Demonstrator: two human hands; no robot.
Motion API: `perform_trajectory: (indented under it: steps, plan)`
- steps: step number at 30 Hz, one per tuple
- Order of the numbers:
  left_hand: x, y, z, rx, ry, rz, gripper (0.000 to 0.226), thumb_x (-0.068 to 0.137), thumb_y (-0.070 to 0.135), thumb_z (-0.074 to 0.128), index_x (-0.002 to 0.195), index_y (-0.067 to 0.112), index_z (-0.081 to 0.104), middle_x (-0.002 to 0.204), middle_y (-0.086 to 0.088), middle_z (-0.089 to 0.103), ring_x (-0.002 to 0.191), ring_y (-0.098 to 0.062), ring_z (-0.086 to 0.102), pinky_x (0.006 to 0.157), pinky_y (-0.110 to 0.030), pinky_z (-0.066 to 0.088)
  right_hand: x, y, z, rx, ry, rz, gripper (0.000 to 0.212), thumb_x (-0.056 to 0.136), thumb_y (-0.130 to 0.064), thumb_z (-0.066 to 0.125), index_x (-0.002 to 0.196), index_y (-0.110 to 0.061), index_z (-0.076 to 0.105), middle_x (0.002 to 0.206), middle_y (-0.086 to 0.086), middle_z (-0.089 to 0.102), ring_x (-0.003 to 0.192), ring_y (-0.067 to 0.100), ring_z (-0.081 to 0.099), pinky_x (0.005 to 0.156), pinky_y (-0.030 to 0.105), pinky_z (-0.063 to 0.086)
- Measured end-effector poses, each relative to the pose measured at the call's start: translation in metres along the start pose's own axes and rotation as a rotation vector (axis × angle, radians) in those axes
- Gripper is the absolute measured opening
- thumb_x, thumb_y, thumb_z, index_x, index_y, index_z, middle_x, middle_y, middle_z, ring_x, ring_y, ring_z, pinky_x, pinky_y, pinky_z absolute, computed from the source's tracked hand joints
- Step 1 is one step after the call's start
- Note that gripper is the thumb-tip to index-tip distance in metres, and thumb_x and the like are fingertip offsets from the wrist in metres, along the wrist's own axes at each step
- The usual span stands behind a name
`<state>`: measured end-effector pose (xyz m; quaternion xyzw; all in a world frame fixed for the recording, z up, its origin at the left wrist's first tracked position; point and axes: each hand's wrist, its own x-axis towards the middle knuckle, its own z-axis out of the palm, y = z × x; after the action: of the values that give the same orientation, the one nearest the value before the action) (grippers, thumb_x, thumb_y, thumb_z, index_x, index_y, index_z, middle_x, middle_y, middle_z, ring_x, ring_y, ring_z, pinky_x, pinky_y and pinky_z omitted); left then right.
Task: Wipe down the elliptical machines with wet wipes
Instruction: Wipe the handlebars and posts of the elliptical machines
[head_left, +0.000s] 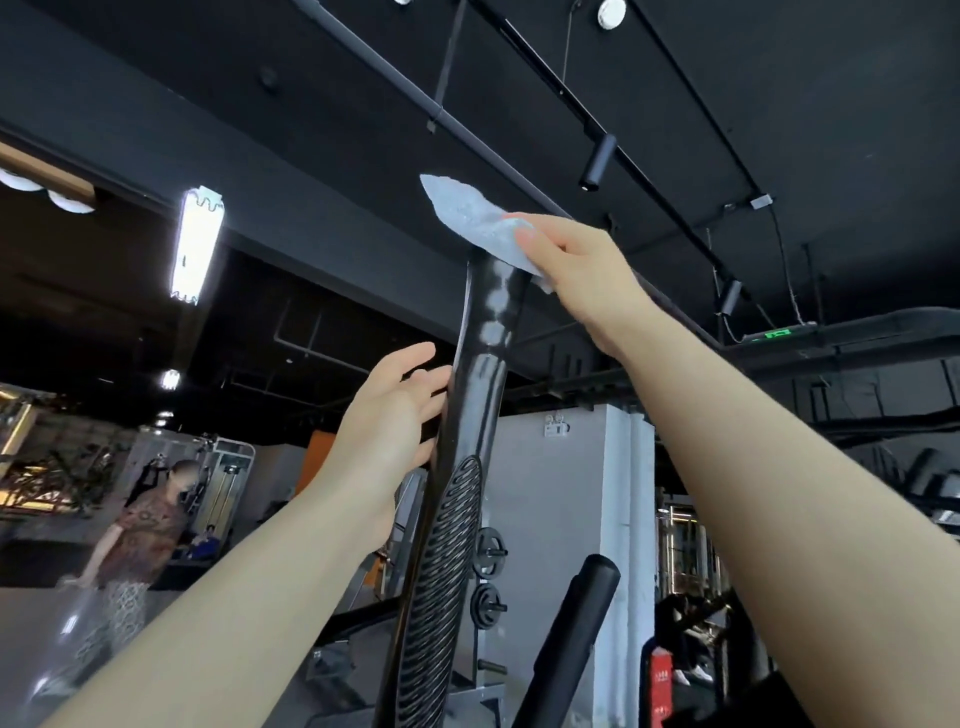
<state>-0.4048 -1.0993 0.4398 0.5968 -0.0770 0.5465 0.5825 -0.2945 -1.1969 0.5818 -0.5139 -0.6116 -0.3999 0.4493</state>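
A tall black elliptical handle (470, 431) rises through the middle of the head view, glossy near its top and ribbed lower down. My right hand (576, 265) pinches a white wet wipe (475, 221) and holds it against the very top of the handle. My left hand (395, 415) rests on the handle's left side below that, fingers fairly straight along the glossy part. A second black handle (576, 623) with a rounded end stands lower right.
A grey pillar (561, 519) stands behind the handles, with weight plates (488, 582) on pegs beside it. A person (145, 525) stands at the far left on the shiny floor. A red extinguisher (662, 686) is low on the right. Dark ceiling with track lights above.
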Motion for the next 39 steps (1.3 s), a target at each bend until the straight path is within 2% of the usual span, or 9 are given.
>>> perform_trajectory:
  steps: [2,7,10,14,18,25,30,34,39]
  plan:
    - [0.000,-0.001,0.000,0.000,0.002,-0.005,0.034,0.106,0.014,0.037,0.136,0.022,0.051,0.127,0.006,0.064,0.100,0.001,0.059,0.073,-0.021,0.049,-0.004,-0.002,0.011,-0.254,0.150,-0.109,0.029,0.099,-0.016,0.046,0.074,-0.008,0.059,0.067,-0.005,0.047,0.063,0.009,0.037,0.066,0.029,0.034]
    - [-0.004,-0.005,-0.004,-0.059,0.016,0.007,0.033,0.107,0.020,0.036,0.138,0.025,0.049,0.129,0.004,0.063,0.108,-0.003,0.061,0.084,-0.027,0.052,-0.033,0.005,0.027,-0.621,0.314,-0.449,0.014,0.082,0.011,0.058,0.088,0.002,0.066,0.085,0.016,0.065,0.076,0.034,0.060,0.064,0.040,0.048]
    - [-0.004,-0.003,-0.003,-0.130,0.020,0.012,0.036,0.107,0.033,0.034,0.142,0.030,0.044,0.127,0.003,0.064,0.105,-0.006,0.063,0.087,-0.032,0.052,-0.054,0.008,0.032,-0.624,0.213,-0.684,0.011,0.083,0.010,0.062,0.086,0.002,0.070,0.094,0.016,0.069,0.087,0.035,0.064,0.080,0.034,0.048]
    - [-0.006,0.007,-0.003,-0.180,0.036,0.069,0.036,0.105,0.043,0.036,0.141,0.042,0.038,0.132,0.017,0.051,0.114,-0.016,0.060,0.096,-0.047,0.049,-0.082,0.006,0.034,-0.595,0.087,-0.767,0.016,0.092,-0.003,0.057,0.096,0.001,0.072,0.108,0.014,0.071,0.110,0.028,0.061,0.101,0.029,0.042]
    - [-0.009,0.012,-0.010,-0.155,0.051,0.107,0.033,0.102,0.048,0.037,0.134,0.043,0.044,0.124,0.020,0.051,0.116,-0.011,0.056,0.097,-0.041,0.048,-0.122,0.011,0.044,-0.608,-0.131,-0.871,0.017,0.093,-0.005,0.060,0.103,0.000,0.073,0.113,0.011,0.071,0.116,0.024,0.060,0.109,0.027,0.039]
    - [-0.020,-0.012,-0.024,-0.004,0.048,0.067,0.047,0.103,0.049,0.023,0.144,0.034,0.041,0.147,0.009,0.045,0.131,-0.013,0.047,0.113,-0.040,0.033,-0.061,-0.002,0.022,-0.730,0.063,-0.726,0.015,0.092,0.001,0.056,0.095,0.002,0.070,0.105,0.011,0.071,0.114,0.025,0.059,0.106,0.014,0.030]
    - [-0.027,-0.022,-0.023,0.030,0.014,0.111,0.050,0.101,0.052,0.021,0.144,0.035,0.041,0.138,0.016,0.050,0.124,-0.004,0.050,0.111,-0.036,0.034,-0.091,0.000,0.041,-0.592,-0.092,-0.740,0.026,0.096,-0.007,0.051,0.085,0.005,0.071,0.093,0.015,0.072,0.102,0.033,0.064,0.095,0.032,0.045]
    - [-0.038,-0.032,-0.030,0.087,0.062,0.158,0.047,0.091,0.066,0.028,0.128,0.045,0.047,0.127,0.025,0.051,0.124,0.001,0.047,0.114,-0.038,0.032,-0.152,0.008,0.061,-0.498,-0.232,-0.736,0.013,0.091,-0.002,0.062,0.094,0.002,0.073,0.108,0.013,0.072,0.113,0.027,0.061,0.109,0.029,0.039]
    - [-0.070,-0.047,-0.040,0.278,0.066,0.363,0.032,0.095,0.058,0.048,0.123,0.047,0.057,0.122,0.034,0.057,0.117,0.017,0.047,0.095,-0.016,0.037,-0.219,0.012,0.057,-0.352,-0.336,-0.636,0.022,0.095,-0.009,0.059,0.111,-0.001,0.072,0.123,0.009,0.068,0.124,0.020,0.057,0.112,0.033,0.039]
